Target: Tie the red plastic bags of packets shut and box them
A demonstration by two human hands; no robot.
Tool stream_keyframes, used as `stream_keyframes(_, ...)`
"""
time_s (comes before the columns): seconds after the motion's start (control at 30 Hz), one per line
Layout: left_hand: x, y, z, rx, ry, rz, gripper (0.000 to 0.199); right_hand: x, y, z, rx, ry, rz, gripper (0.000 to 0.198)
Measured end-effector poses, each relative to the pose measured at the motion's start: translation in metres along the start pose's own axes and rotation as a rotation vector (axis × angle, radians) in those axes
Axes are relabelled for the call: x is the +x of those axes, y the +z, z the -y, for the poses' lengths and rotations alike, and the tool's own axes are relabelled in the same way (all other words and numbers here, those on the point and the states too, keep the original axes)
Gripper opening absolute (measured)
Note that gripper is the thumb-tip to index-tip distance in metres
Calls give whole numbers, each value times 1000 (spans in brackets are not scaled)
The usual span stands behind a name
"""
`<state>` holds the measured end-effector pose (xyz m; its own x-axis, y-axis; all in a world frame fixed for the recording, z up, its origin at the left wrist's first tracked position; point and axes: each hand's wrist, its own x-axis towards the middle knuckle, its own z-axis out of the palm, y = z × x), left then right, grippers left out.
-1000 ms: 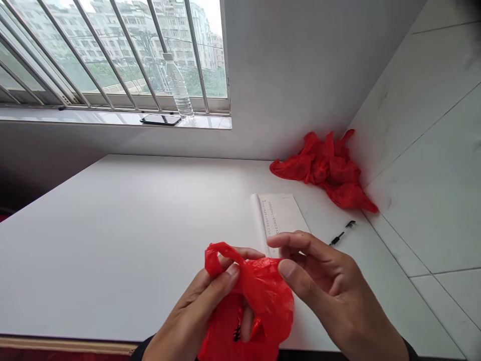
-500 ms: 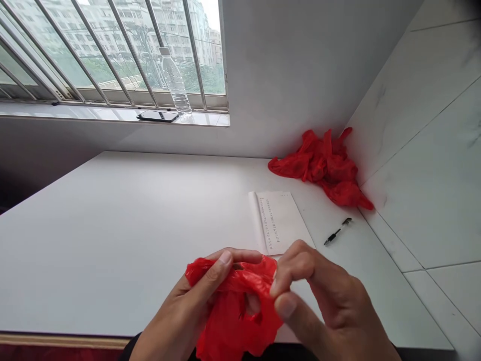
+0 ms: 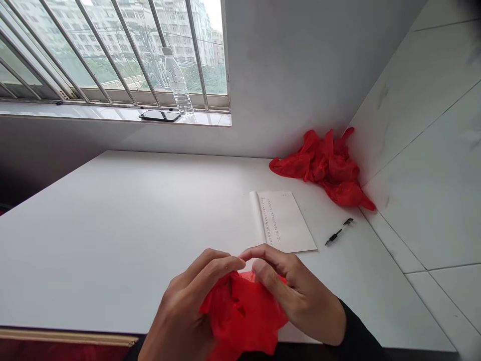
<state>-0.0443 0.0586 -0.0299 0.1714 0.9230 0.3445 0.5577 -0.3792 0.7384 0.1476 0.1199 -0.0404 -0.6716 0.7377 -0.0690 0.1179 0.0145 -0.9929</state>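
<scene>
A crumpled red plastic bag (image 3: 250,316) hangs between my two hands at the table's front edge. My left hand (image 3: 191,296) is closed on its left side, with the thumb and fingers at the top. From the right, my right hand (image 3: 296,288) grips the bag's upper right part, thumb on the near side. The fingertips of both hands meet above the bag. Its lower end hangs down past the bottom of the view. Just beyond my hands lies an open notebook (image 3: 291,220) with rows of small writing.
More red plastic bags (image 3: 323,163) lie heaped in the back right corner against the wall. A black pen (image 3: 339,231) rests right of the notebook. On the windowsill are a phone (image 3: 160,116) and a clear water bottle (image 3: 178,85). The white table (image 3: 131,225) stretches left.
My right hand has moved left and closed in on the bag's top, so both hands' fingertips now meet. My left hand has turned over the bag, and the bag's opening is more bunched.
</scene>
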Motion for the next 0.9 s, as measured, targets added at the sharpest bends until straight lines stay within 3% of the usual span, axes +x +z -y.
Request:
stream_keyframes(0.07, -1, 5, 6, 90, 78, -99, 40, 2, 0, -4, 7, 7, 60, 34)
stream_keyframes(0.17, -3, 8, 13, 134, 100, -150, 38, 5, 1, -9, 3, -5, 90, 25)
stream_keyframes(0.37, -2, 6, 19, 222, 146, -62, 49, 8, -1, -9, 27, -82, -124, 14)
stream_keyframes(0.5, -20, -4, 34, 361, 143, -24, 56, -1, -17, -13, -73, -109, -236, 13)
stream_keyframes(0.7, -69, -26, 72, 584, 70, 27, 55, -24, -44, -41, -108, 142, -338, 27)
stream_keyframes(0.8, -71, -13, 62, 457, -29, -24, 50, -26, -41, -52, -134, 136, -379, 27)
stream_keyframes(0.9, -57, 15, 44, 315, 20, 26, 59, -26, -37, -64, -173, 83, -437, 24)
